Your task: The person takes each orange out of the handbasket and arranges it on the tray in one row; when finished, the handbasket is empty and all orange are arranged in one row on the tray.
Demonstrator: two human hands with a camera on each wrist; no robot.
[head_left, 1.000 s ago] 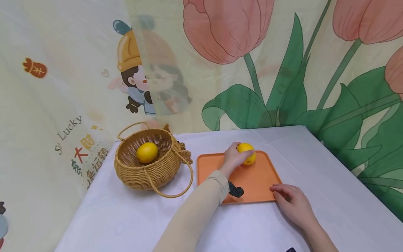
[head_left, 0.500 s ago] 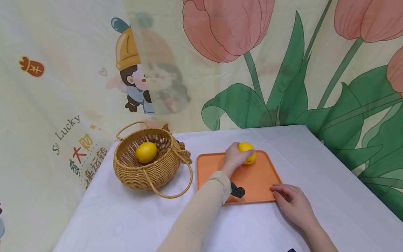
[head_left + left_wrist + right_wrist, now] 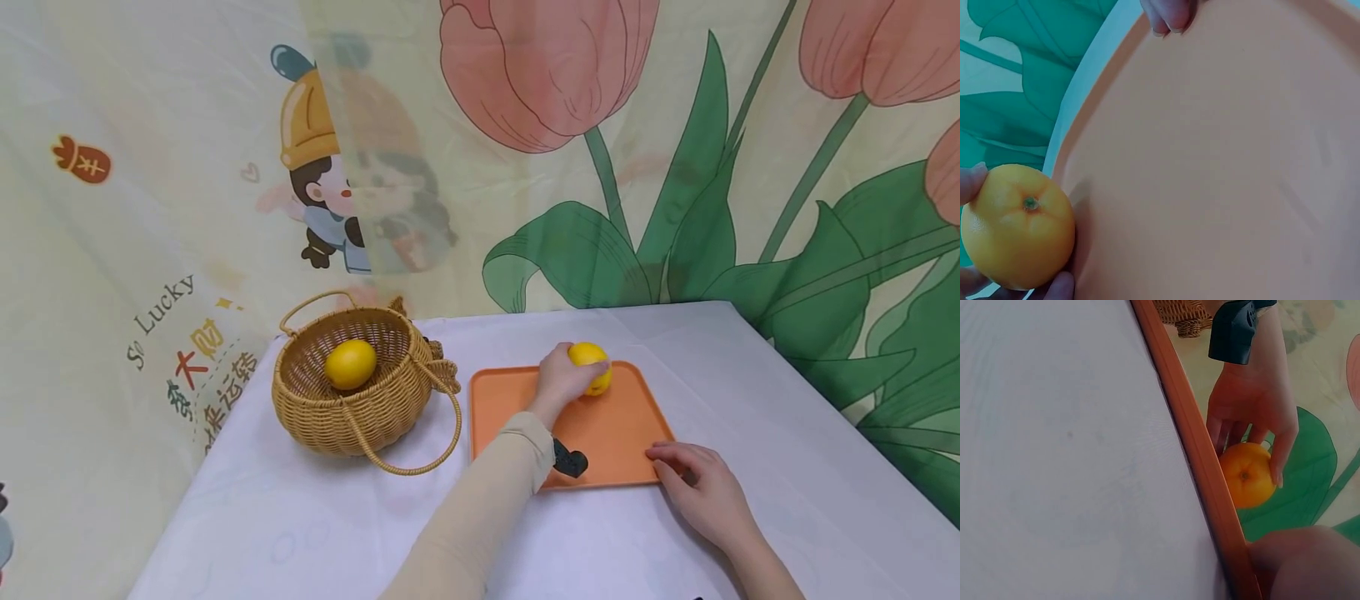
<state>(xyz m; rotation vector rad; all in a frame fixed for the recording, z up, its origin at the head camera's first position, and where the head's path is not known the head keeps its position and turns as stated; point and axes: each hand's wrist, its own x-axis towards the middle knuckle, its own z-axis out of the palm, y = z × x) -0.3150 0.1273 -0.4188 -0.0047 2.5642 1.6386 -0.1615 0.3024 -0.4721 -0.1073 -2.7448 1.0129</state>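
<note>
An orange (image 3: 588,367) with yellow skin is held between the thumb and fingers of my left hand (image 3: 558,379). It is at the far right part of the orange-coloured tray (image 3: 607,442). The left wrist view shows the stem end of this orange (image 3: 1019,225) facing the camera, with fingers around its sides. My right hand (image 3: 701,487) rests at the tray's near right corner, its fingertips (image 3: 1175,19) touching the rim. A second yellow fruit (image 3: 351,364) lies inside the wicker basket (image 3: 352,429) left of the tray.
The basket's front handle (image 3: 420,471) lies out over the white tablecloth (image 3: 300,517) towards the tray. A dark device (image 3: 572,463) on the left wrist hangs over the tray. Behind the table hangs a printed cloth (image 3: 570,183) with tulips.
Both hands, the orange and the tray keep practically the same places. My left forearm has shifted slightly to the right, and the head view has moved a little.
</note>
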